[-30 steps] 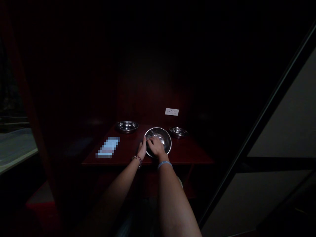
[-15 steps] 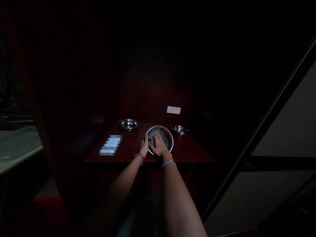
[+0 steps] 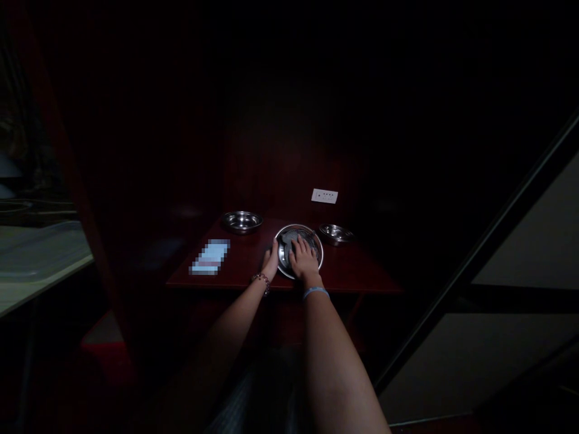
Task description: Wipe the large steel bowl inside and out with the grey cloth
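Head view: your right hand (image 3: 304, 259) lies flat, fingers spread, inside the steel bowl (image 3: 312, 238) at the near middle of the dark red table (image 3: 362, 274) — it presses on a dark grey cloth (image 3: 289, 236) that lines the bowl's floor. Your left hand (image 3: 270, 262) sits at the bowl's left rim, fingers up against the outer wall, steadying it; whether it actually grips the rim you cannot tell in this dim light. So the bowl lies between your two hands, the left one outside, the right one within.

A second steel bowl (image 3: 242, 221) stands farther back to the left, and a smaller one (image 3: 336, 234) just right of yours — neither touches it. A pale blurred card (image 3: 210, 257) lies on the table well left of your left hand. A white socket plate (image 3: 324, 196) shows on the back wall.
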{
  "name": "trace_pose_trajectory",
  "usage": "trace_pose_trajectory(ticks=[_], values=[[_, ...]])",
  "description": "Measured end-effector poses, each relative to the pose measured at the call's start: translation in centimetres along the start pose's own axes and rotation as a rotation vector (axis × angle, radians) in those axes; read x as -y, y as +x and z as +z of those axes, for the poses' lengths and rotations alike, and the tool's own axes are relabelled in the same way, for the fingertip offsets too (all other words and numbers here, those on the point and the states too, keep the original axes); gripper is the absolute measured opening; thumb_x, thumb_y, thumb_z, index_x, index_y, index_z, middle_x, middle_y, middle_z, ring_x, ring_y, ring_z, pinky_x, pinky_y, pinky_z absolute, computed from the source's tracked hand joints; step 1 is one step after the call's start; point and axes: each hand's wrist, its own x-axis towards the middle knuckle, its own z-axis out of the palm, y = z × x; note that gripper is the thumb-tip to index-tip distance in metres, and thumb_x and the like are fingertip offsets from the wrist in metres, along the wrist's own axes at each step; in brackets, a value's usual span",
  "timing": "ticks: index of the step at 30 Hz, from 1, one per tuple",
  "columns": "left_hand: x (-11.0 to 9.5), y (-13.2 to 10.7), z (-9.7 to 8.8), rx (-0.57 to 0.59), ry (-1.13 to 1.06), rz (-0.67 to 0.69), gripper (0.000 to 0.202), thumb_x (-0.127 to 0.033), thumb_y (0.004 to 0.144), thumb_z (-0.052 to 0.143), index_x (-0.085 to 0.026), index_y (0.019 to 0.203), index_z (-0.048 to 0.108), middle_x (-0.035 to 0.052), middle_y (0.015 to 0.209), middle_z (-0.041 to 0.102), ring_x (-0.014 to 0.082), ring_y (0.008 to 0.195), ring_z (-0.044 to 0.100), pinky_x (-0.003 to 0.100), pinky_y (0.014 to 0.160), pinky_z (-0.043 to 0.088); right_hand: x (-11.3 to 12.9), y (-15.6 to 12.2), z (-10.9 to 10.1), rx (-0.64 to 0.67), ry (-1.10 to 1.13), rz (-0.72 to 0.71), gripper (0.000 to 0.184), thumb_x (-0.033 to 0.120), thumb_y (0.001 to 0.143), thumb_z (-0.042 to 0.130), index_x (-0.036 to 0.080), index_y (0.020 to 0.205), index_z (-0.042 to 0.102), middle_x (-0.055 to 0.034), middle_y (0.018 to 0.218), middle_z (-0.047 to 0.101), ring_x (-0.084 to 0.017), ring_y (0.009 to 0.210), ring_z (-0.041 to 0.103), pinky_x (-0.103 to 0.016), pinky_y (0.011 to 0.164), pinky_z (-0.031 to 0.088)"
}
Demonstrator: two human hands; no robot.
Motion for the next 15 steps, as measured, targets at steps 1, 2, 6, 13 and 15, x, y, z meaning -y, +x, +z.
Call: trace_pose_trajectory(ticks=[1, 2, 6, 13, 15], values=[[-0.1, -0.1, 0.0, -0.004, 0.0, -0.02, 0.077, -0.072, 0.11, 0.043, -0.01, 0.135, 0.08, 0.0255, 0.132, 0.083, 0.0383, 0.133, 0.077, 0.046, 0.118, 0.056, 0.2, 0.0, -0.1, -0.019, -0.013, 0.013, 0.06, 0.033, 0.119, 0.037, 0.025, 0.178, 0.044, -0.0073, 0.191, 0.029, -0.026, 0.176, 0.029, -0.052, 0.141, 0.027], [-0.2, -0.1, 0.1, -0.008, 0.001, -0.033, 0.076, -0.072, 0.11, 0.041, -0.011, 0.135, 0.08, 0.0247, 0.132, 0.083, 0.0373, 0.133, 0.077, 0.045, 0.117, 0.057, 0.4, 0.0, -0.3, -0.042, -0.025, 0.026, 0.058, 0.032, 0.119, 0.037, 0.023, 0.176, 0.048, -0.0084, 0.189, 0.034, -0.027, 0.174, 0.034, -0.052, 0.14, 0.029], [-0.6, -0.5, 0.1, 0.001, 0.032, -0.011, 0.075, -0.07, 0.112, 0.037, -0.012, 0.125, 0.083, 0.0224, 0.12, 0.086, 0.0367, 0.13, 0.078, 0.045, 0.117, 0.057, 0.8, 0.2, -1.0, -0.127, -0.074, 0.097, 0.054, 0.026, 0.118, 0.033, 0.015, 0.159, 0.066, -0.0183, 0.166, 0.066, -0.029, 0.152, 0.064, -0.045, 0.13, 0.041], [-0.9, -0.9, 0.2, -0.027, 0.032, -0.025, 0.067, -0.065, 0.113, 0.039, -0.016, 0.125, 0.083, 0.022, 0.132, 0.084, 0.0364, 0.139, 0.074, 0.041, 0.118, 0.056, 0.9, 0.1, -1.3, -0.122, -0.182, 0.089, 0.048, 0.027, 0.11, 0.05, 0.006, 0.146, 0.073, -0.0305, 0.142, 0.077, -0.039, 0.14, 0.07, -0.054, 0.129, 0.036], [-0.9, -0.9, 0.2, -0.032, 0.027, -0.015, 0.068, -0.066, 0.113, 0.04, -0.016, 0.127, 0.083, 0.0216, 0.136, 0.083, 0.0367, 0.144, 0.071, 0.041, 0.12, 0.055, 0.9, 0.0, -1.3, -0.08, -0.193, 0.064, 0.049, 0.028, 0.108, 0.054, 0.004, 0.148, 0.071, -0.0317, 0.145, 0.075, -0.04, 0.14, 0.07, -0.053, 0.127, 0.039]])
